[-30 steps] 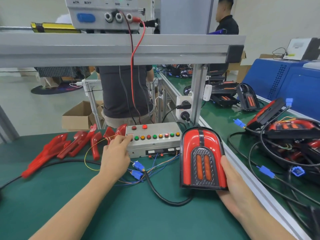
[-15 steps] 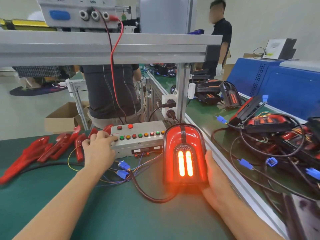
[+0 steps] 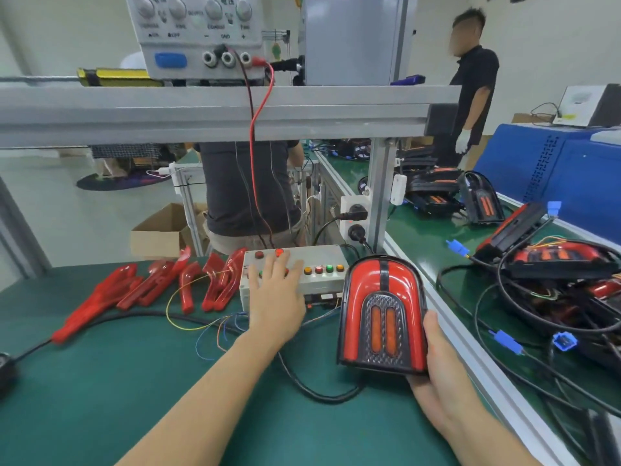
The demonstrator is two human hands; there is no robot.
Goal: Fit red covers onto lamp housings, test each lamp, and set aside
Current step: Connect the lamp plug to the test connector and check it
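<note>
A lamp (image 3: 381,314) with a red cover and a black mesh centre stands tilted up on the green mat, its two orange strips unlit. My right hand (image 3: 437,368) holds it from the right side and underneath. My left hand (image 3: 277,290) lies over the grey test box (image 3: 319,264), fingers stretched onto its row of coloured buttons. A black cable (image 3: 316,391) runs from under the lamp toward the box. Several loose red covers (image 3: 151,287) lie to the left of the box.
A pile of lamps with black cables and blue plugs (image 3: 554,280) fills the bench on the right. A power supply (image 3: 201,35) sits on the aluminium shelf above. A person (image 3: 248,196) stands behind the bench, another person (image 3: 473,85) at the back right.
The lamp's strips lit bright half a second ago and are dark now. My left hand has shifted right along the button row. My right hand still holds the lamp.
</note>
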